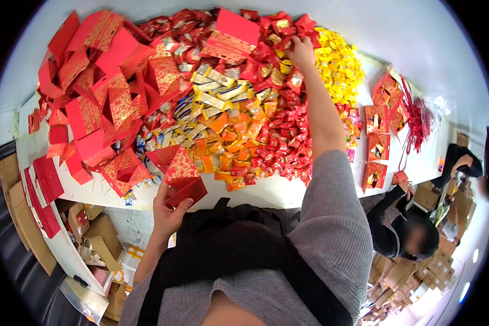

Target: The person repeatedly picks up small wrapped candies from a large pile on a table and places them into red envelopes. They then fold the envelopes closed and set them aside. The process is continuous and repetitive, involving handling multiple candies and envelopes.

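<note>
My left hand (168, 212) grips a red cardboard gift box (182, 173) with a gold pattern, its flap standing up, near the front edge of the white table (269, 194). Far across the table, my right hand (302, 53) reaches down onto red-wrapped sweets (265, 71), beside a heap of small yellow-wrapped sweets (337, 67). Its fingertips are partly hidden, so a grasp cannot be made out. Between the hands lie cream bar-shaped sweets (214, 102), orange-wrapped sweets (238, 134) and small red-wrapped sweets (287, 134).
Many folded red boxes (102, 81) are heaped at left, with one more box (236, 34) atop the sweets. Filled boxes (377, 146) line the right side near red ribbons (419, 122). A co-worker (407, 232) handles a small box at right. Cartons (102, 236) stand below.
</note>
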{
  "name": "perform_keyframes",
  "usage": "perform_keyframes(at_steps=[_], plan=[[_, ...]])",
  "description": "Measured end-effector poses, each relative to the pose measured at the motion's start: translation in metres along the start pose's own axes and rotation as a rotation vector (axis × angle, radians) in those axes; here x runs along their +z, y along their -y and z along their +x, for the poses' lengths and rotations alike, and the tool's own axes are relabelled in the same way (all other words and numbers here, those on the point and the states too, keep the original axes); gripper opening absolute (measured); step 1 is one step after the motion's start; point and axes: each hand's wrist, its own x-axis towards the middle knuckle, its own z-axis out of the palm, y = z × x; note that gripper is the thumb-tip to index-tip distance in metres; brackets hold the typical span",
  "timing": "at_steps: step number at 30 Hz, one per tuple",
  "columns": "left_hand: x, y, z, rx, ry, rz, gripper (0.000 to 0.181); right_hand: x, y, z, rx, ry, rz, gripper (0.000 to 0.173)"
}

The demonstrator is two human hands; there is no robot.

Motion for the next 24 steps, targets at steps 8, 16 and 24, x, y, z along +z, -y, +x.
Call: perform_keyframes(at_steps=[8,16,24], plan=[[0.030,-0.007,0.021,-0.003,0.121,0.172,0.024,-0.022,-0.017,-0.025,0.112,-0.323,0.770,0.056],[0.053,-0.016,0.012,0.258,0.282,0.765,0.027,-0.058,-0.083,-0.018,0.457,0.205,-0.142,0.035],[0.072,-0.012,-0.011,0.449,0.432,1.052,0.033,-0.049,-0.088,-0.013,0.434,0.128,-0.003,0.041]])
